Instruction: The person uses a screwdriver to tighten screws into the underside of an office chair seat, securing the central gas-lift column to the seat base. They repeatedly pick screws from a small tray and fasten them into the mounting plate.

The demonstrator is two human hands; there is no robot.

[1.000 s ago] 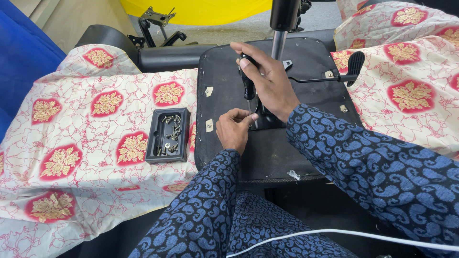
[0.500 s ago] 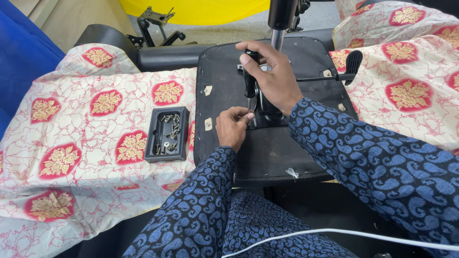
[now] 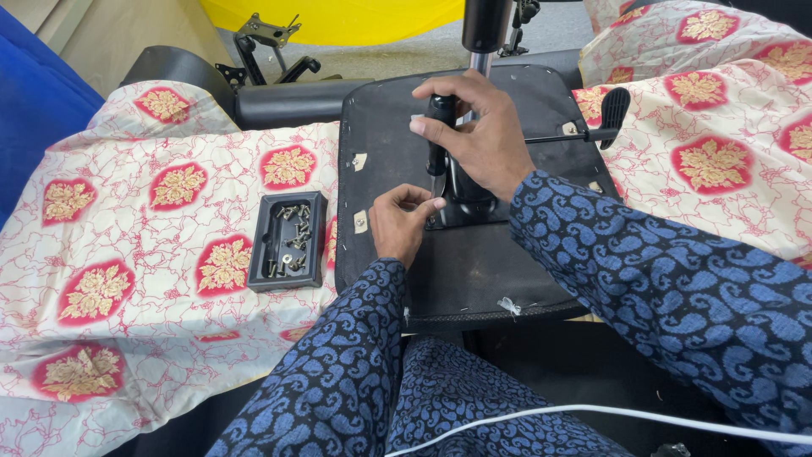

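I see a black-handled screwdriver [image 3: 438,135] standing close to upright over the underside of an overturned office chair seat [image 3: 474,271], its long axis running from the handle at the top down to the tip near the black metal mechanism plate [image 3: 461,199] at the seat's middle. The tip itself is hidden between the 2 hands, so I cannot tell what it meets.

My right hand [image 3: 478,135] is wrapped tight around the screwdriver handle, fingers curled over its top. My left hand [image 3: 402,220] sits just below, fingertips pinched together at the base of the shaft, right against the plate; what they pinch is too small to make out.

The seat underside is a flat black board with small pale tabs along its left edge. A chrome gas-lift column [image 3: 484,34] rises from behind the plate, and a thin lever with a black paddle grip [image 3: 613,114] sticks out to the right.

To the left of the seat, a black rectangular tray [image 3: 288,241] holding loose screws lies on a cream cloth with red floral medallions [image 3: 127,245]. A white cable [image 3: 592,412] crosses my lap at the bottom.
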